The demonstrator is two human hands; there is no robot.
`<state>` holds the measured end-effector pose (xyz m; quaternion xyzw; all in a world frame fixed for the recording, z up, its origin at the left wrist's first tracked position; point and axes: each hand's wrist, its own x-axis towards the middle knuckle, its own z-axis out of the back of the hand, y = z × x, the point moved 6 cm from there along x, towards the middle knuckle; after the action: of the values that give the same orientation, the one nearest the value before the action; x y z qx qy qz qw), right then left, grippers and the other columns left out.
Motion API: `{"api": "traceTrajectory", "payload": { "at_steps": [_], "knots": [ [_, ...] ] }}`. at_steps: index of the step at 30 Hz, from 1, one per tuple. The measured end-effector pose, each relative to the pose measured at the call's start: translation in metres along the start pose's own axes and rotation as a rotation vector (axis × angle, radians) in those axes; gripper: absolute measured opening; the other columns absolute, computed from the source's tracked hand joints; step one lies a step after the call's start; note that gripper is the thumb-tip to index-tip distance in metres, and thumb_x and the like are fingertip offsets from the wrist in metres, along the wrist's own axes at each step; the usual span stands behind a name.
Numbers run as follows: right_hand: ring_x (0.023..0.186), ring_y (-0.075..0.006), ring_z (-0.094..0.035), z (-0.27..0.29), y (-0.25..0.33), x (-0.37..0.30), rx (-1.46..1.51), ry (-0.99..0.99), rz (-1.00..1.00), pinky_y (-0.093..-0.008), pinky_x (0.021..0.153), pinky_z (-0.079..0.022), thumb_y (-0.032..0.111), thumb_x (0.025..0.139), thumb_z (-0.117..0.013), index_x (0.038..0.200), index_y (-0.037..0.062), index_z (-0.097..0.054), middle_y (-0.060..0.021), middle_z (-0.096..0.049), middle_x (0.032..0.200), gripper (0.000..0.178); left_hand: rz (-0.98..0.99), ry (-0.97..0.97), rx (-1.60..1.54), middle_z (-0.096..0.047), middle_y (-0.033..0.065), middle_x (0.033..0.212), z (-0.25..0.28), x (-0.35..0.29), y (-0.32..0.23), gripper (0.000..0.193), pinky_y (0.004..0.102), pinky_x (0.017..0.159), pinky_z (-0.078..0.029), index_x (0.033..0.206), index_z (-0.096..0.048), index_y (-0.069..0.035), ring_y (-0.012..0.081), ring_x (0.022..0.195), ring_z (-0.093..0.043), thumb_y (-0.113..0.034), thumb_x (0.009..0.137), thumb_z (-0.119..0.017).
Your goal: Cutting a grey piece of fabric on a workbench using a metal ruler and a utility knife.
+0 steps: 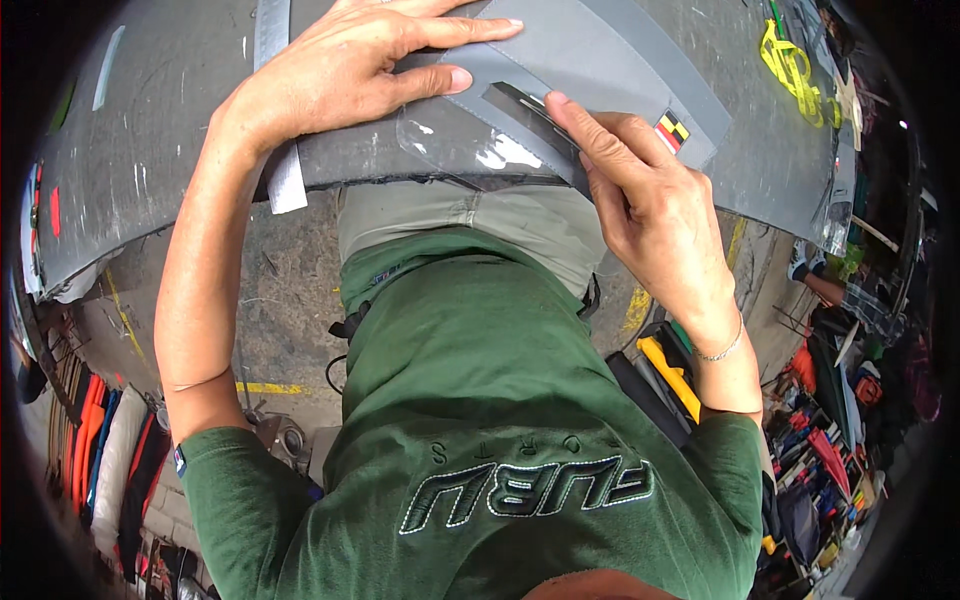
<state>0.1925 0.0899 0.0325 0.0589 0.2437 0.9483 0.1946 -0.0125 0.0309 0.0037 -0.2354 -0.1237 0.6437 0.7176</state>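
Note:
My left hand (370, 65) lies on a grey fabric piece (610, 70) with stitched seams, its fingers spread and pressing it to the table. My right hand (645, 180) is closed around a black utility knife (540, 112), the forefinger stretched along its top. The knife's pointed end rests at the fabric, by a seam, to the right of my left thumb. A small red, yellow and black patch (671, 131) sits on the fabric beyond my right hand. Along the fabric's near edge, clear plastic (440, 140) catches the light.
A metal ruler (287, 182) passes under my left wrist and sticks out over the near edge of the dark, scuffed table (130, 170). Yellow webbing (788, 62) lies at the far right. Fabric rolls (120, 460) stand at lower left, and mixed items (820, 470) crowd the lower right.

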Motion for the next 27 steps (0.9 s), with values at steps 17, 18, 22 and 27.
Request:
{"api": "traceTrajectory", "payload": {
  "at_steps": [17,18,22,27],
  "knots": [
    [0.076,-0.0308,-0.068,0.004,0.011,0.004,-0.175,0.142,-0.004,-0.0417,0.068,-0.058,-0.004,0.091,-0.062,0.147,0.0265,-0.058,-0.0064,-0.067,0.107,0.064,-0.032,-0.043,-0.054,-0.036,0.0148,0.166,0.002,-0.003,0.001,0.054,0.0687,0.124,-0.007,0.151,-0.055,-0.025,0.0451,0.156,-0.02,-0.036,0.099,-0.068],
    [0.076,-0.0309,-0.068,0.004,0.009,0.005,-0.159,0.162,-0.018,-0.0416,0.069,-0.058,-0.003,0.092,-0.062,0.147,0.0263,-0.058,-0.0067,-0.067,0.106,0.063,-0.035,-0.047,-0.055,-0.036,0.0148,0.166,0.002,-0.002,0.002,0.054,0.0687,0.124,-0.007,0.151,-0.055,-0.025,0.0451,0.156,-0.02,-0.036,0.099,-0.068],
    [0.075,-0.0302,-0.067,0.004,0.004,0.005,-0.12,0.122,-0.024,-0.0411,0.069,-0.056,-0.003,0.093,-0.063,0.144,0.0258,-0.061,-0.0077,-0.066,0.103,0.059,-0.044,-0.038,-0.049,-0.035,0.0152,0.166,-0.001,-0.002,0.004,0.055,0.0688,0.124,-0.007,0.152,-0.054,-0.024,0.0448,0.157,-0.02,-0.035,0.099,-0.066],
    [0.074,-0.024,-0.065,-0.002,0.004,-0.005,0.037,-0.031,-0.018,-0.0358,0.07,-0.055,-0.006,0.092,-0.065,0.141,0.0226,-0.065,-0.0077,-0.067,0.1,0.057,-0.021,-0.03,-0.013,-0.035,0.0158,0.166,0.0,0.0,0.001,0.055,0.0683,0.124,-0.007,0.152,-0.054,-0.023,0.0449,0.156,-0.02,-0.034,0.1,-0.066]
  ]
}}
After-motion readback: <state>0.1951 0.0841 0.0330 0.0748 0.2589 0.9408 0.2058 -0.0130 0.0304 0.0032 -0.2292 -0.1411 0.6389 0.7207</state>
